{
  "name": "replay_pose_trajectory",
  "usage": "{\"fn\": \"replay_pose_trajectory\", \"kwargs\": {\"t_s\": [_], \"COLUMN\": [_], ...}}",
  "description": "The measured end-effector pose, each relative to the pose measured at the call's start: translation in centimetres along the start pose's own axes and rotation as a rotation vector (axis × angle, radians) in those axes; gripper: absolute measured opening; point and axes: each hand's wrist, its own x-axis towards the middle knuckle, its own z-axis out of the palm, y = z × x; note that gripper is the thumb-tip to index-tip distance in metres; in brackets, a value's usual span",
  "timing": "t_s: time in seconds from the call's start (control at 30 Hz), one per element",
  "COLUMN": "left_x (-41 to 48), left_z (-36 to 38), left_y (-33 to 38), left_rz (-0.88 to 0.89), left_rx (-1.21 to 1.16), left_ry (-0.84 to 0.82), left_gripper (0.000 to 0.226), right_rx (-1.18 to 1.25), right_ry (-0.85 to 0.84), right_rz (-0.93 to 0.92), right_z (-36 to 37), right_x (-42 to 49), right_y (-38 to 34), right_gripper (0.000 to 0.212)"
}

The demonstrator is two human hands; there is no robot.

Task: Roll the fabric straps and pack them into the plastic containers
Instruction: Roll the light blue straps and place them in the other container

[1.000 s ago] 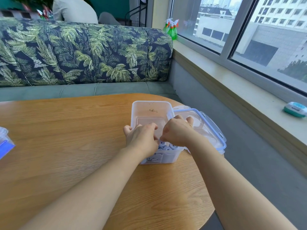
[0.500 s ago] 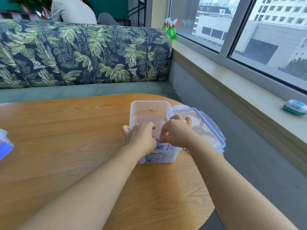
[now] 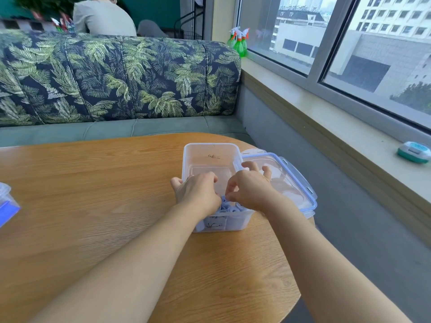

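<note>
Wooden table (image 3: 93, 206) — clear container (image 3: 211, 146) — sofa (image 3: 116, 78) behind

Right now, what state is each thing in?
container: open, lid off
lid: lying right of the container
rolled straps: packed in its near end
left hand: fingers curled into the container, grip hidden
right hand: fingers curled above the straps, grip unclear
spray bottles: upright on the sill

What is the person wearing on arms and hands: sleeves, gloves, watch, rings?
Nothing visible. The left hand and right hand are bare, without gloves, rings or a watch. Both forearms are bare to the frame edge; no sleeve shows.
</note>
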Motion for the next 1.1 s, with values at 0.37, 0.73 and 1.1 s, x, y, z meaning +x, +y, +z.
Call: {"fn": "replay_pose_trajectory", "kwargs": {"t_s": [0.37, 0.73, 1.1], "left_x": [0.36, 0.29, 0.48], "left_z": [-0.44, -0.19, -0.26], "left_y": [-0.01, 0.03, -0.2], "left_rz": [-0.034, -0.029, -0.064], "left_rx": [-0.111, -0.041, -0.169], "left_ry": [-0.039, -0.034, -0.068], "left_gripper": [0.04, 0.044, 0.04], "right_rx": [0.101, 0.057, 0.062], "right_ry": [-0.012, -0.029, -0.029], "right_rz": [-0.002, 0.009, 0.017], "right_z": [-0.44, -0.32, -0.43], "right_x": [0.24, 0.54, 0.64], "right_y": [0.32, 0.1, 0.22], "right_gripper": [0.007, 0.009, 0.016]}}
